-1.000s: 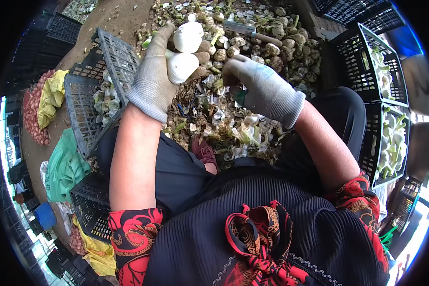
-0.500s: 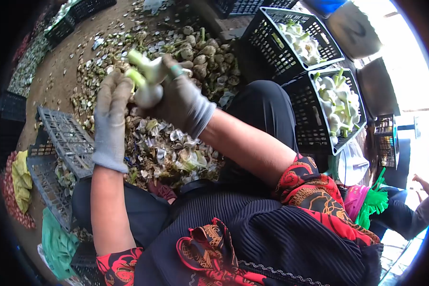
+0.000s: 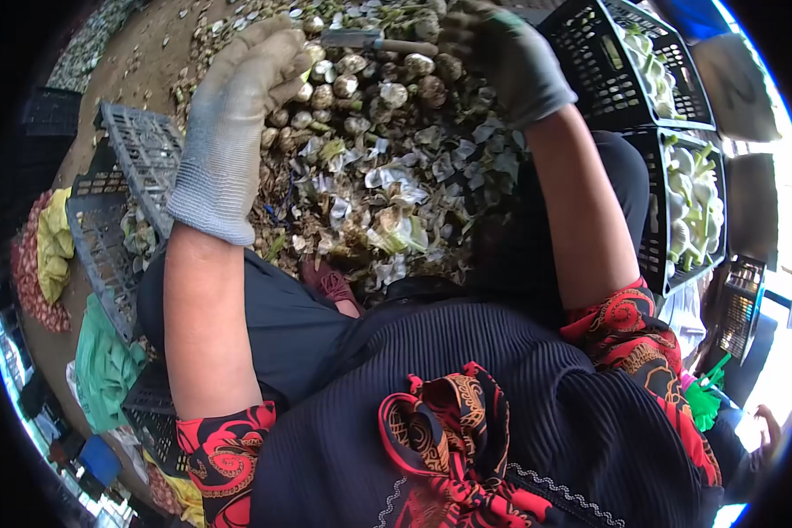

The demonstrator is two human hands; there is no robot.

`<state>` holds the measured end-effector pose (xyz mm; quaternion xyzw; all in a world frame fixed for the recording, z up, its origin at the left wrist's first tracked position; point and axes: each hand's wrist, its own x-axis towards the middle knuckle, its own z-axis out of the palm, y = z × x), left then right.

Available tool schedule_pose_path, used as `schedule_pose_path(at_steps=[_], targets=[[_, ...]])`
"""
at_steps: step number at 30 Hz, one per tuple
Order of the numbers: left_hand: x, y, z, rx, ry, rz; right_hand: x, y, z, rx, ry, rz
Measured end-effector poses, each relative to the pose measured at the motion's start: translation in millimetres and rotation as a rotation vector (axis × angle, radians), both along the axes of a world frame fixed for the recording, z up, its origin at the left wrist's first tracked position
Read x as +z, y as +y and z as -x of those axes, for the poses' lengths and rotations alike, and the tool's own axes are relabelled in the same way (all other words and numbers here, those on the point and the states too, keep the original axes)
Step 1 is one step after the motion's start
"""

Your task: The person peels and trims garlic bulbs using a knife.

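My left hand (image 3: pixel 260 70), in a grey, soiled work glove, is raised over the left side of a heap of unpeeled garlic bulbs (image 3: pixel 345 85). Its fingers are curled, with a pale yellow-green bit showing at the tips; I cannot tell what they hold. My right hand (image 3: pixel 502 57), gloved alike, is at the heap's far right, its fingers dark and blurred. Between the hands a small knife (image 3: pixel 352 39) with a wooden handle lies across the bulbs, handle end near my right fingers. Loose peelings (image 3: pixel 396 185) cover the ground below.
Two black crates, the far one (image 3: pixel 590 70) and the nearer one (image 3: pixel 656 211), hold trimmed white garlic at the right. A grey crate (image 3: pixel 141 158) leans at the left, near a green bag (image 3: pixel 106 361) and a red net sack (image 3: pixel 40 290).
My hands have moved apart, the right one away to the right. The white garlic bulbs with green stems between them are out of sight. The view has shifted, and the knife now shows fully.
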<state>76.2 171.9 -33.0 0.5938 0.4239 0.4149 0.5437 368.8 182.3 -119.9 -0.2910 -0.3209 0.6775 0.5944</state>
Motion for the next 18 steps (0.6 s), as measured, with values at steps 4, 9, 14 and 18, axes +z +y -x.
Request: schedule_pose_path(at_steps=[4, 9, 14, 18], targets=[[1.5, 0.4, 7.3, 0.023, -0.097, 0.036, -49.3, 6.5, 47.5, -0.308, -1.043, 0.038], [19.0, -2.6, 6.5, 0.104, -0.188, 0.099, -108.8, 20.7, 58.6, -0.236, -1.664, -0.036], [21.4, 6.9, 19.6, 0.044, -0.252, 0.16, -121.9, 19.5, 85.2, 0.079, -2.104, -0.005], [17.5, 13.5, 32.2, -0.045, -0.315, 0.199, -144.3, 29.7, 89.6, 0.193, -2.17, 0.034]])
